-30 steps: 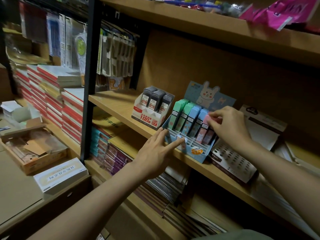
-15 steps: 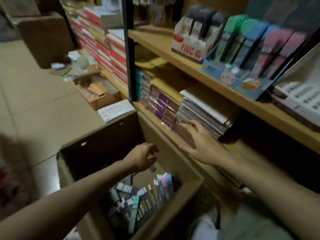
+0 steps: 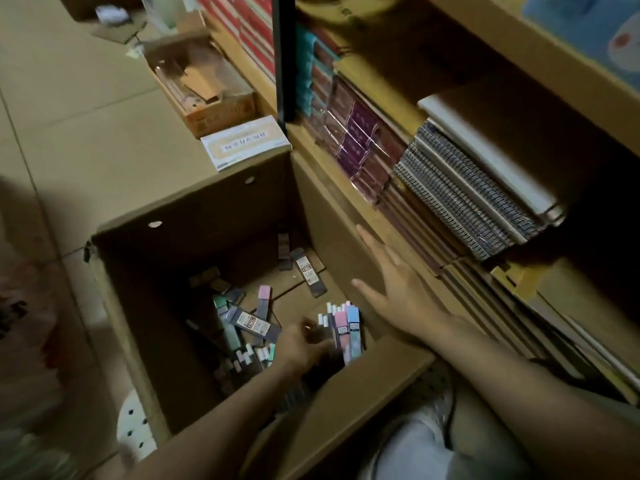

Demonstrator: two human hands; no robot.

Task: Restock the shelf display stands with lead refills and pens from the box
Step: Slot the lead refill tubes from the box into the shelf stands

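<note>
An open cardboard box stands on the floor below the shelf. Several lead refill cases lie loose on its bottom: a pile of grey, green and pink ones, a dark labelled case further back, and upright pink and blue cases against the near right wall. My left hand reaches down inside the box beside those upright cases; its fingers are lost in shadow. My right hand hovers over the box's right side with fingers spread, holding nothing. A corner of the blue display stand shows top right.
The lower shelf holds spiral notebooks and purple wrapped packs. A white booklet lies on the box's far corner, with a small cardboard tray behind it. A black shelf post rises above. A white perforated stool stands at the lower left.
The view dropped from the shelf stands to the box. My left hand left the blue stand and went down into the box; my right hand came off the stand's cases and lowered beside the box.
</note>
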